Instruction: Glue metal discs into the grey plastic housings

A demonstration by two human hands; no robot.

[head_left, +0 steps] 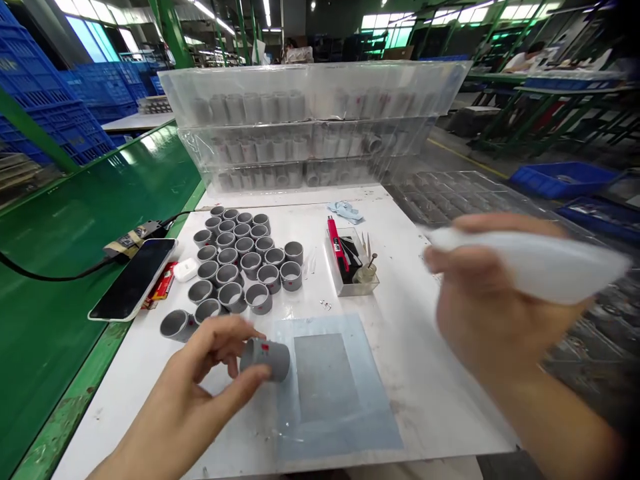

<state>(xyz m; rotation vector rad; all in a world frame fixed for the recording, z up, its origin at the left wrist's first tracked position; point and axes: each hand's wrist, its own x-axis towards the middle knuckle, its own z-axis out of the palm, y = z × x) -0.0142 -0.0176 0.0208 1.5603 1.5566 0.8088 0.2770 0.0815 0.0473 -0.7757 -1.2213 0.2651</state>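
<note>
My left hand (200,380) pinches a grey plastic cylinder (267,359) with a red mark, held on its side just above the white table (430,373). Thumb and fingers close round its left end. My right hand (480,300) is raised at the right and grips a white, elongated object (540,263) that is smeared by motion; I cannot name it. Several matching grey cylinders (240,260) stand upright in a cluster behind my left hand. A bluish transparent sheet (330,387) lies flat under and to the right of the held cylinder.
A small clear box (350,263) with a red tool stands mid-table. A phone (134,279) with a cable lies at the left edge beside a green conveyor (75,220). Stacked clear trays (310,127) of cylinders line the back. An empty clear tray (450,193) lies at the right.
</note>
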